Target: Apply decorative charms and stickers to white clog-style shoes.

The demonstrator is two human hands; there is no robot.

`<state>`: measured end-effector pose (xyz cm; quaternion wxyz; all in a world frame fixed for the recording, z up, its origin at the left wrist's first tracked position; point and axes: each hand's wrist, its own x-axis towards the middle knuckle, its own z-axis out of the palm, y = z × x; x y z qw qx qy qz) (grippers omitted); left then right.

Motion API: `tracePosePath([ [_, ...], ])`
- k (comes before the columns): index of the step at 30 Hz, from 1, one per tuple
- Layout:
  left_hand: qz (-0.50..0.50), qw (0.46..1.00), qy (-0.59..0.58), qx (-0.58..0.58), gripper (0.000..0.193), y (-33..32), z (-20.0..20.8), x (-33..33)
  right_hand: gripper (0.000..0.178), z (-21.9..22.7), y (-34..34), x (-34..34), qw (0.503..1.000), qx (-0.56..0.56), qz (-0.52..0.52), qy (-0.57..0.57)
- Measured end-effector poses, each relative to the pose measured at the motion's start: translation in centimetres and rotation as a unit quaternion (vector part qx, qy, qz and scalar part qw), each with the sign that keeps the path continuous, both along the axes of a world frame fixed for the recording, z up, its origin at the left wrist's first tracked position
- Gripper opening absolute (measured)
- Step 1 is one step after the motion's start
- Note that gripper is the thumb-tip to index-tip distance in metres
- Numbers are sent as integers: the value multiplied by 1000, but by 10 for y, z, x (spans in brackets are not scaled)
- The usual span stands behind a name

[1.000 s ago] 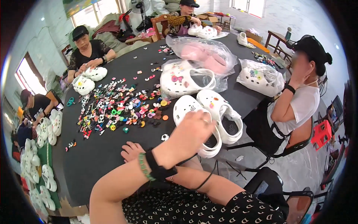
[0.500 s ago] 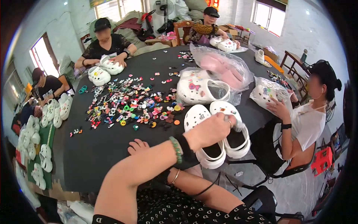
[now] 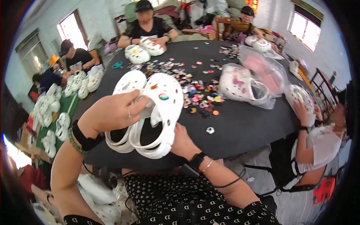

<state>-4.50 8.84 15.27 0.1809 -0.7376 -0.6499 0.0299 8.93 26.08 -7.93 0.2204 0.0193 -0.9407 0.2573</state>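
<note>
My left hand [image 3: 122, 110] grips a pair of white clogs, its fingers closed at the inner edges of their openings. The left clog [image 3: 131, 81] is partly covered by my hand. On the right clog [image 3: 173, 88] sit a rainbow-coloured charm [image 3: 164, 96] and a small orange-brown charm [image 3: 153, 86]. The pair is tilted, toes away from me, above the near part of the dark table [image 3: 240, 125]. My right hand [image 3: 183, 141] is at the right clog's heel side; its fingers are mostly hidden behind the shoe.
Many loose colourful charms [image 3: 195, 88] lie mid-table, with a black-and-white round charm [image 3: 210, 130] nearer me. Bagged white clogs [image 3: 240, 83] and a bagged pink pair [image 3: 264, 73] lie to the right. Several co-workers sit around, handling clogs. More white clogs [image 3: 63, 125] stand on a green surface at left.
My left hand has carried the clog pair from the right to the left and lifted it nearer. My right hand has moved from the tabletop to the right clog's side. The view has turned left.
</note>
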Motion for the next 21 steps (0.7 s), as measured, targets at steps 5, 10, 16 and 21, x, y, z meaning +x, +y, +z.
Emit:
tracePosePath([
  [5, 69, 994, -58, -62, 43, -84, -56, -29, 27, -4, 5, 1, 998, 40, -19, 40],
  [10, 117, 992, -50, -9, 43, -137, -101, -31, 24, 1, 5, 4, 999, 47, -20, 13],
  [16, 164, 986, 11, 22, 38, -136, -78, 25, 25, 3, 1, 4, 999, 46, -15, 1],
  [21, 329, 864, -318, 211, 27, -119, -95, 70, 26, 10, 1, 5, 999, 47, -18, -17],
])
